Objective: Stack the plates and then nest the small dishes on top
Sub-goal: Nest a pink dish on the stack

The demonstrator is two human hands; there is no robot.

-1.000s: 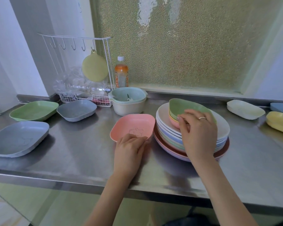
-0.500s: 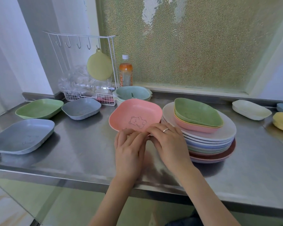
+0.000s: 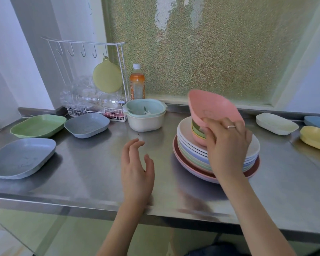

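A stack of round plates [image 3: 190,150] stands right of centre on the steel counter [image 3: 92,172]. Small nested dishes [image 3: 197,133] rest on top of it, mostly hidden. My right hand [image 3: 227,143] grips the near rim of a pink square dish [image 3: 211,106], tilted just above those dishes. My left hand [image 3: 137,169] hovers over the counter left of the stack, fingers apart and empty. A green dish [image 3: 38,125] and two grey-blue dishes [image 3: 86,124] [image 3: 20,157] lie at the left. A cream dish [image 3: 276,123], a blue dish [image 3: 318,121] and a yellow dish [image 3: 316,137] lie at the right.
A pale bowl with a teal insert [image 3: 145,116] stands behind my left hand. A wire rack [image 3: 92,108] with hooks, a hanging yellow-green disc [image 3: 106,76] and a drink bottle [image 3: 137,84] line the back wall. The counter's front edge runs under my forearms.
My right hand has lifted the pink dish from the counter and carried it right, over the stack. My left hand has let go of it and stays low over the counter.
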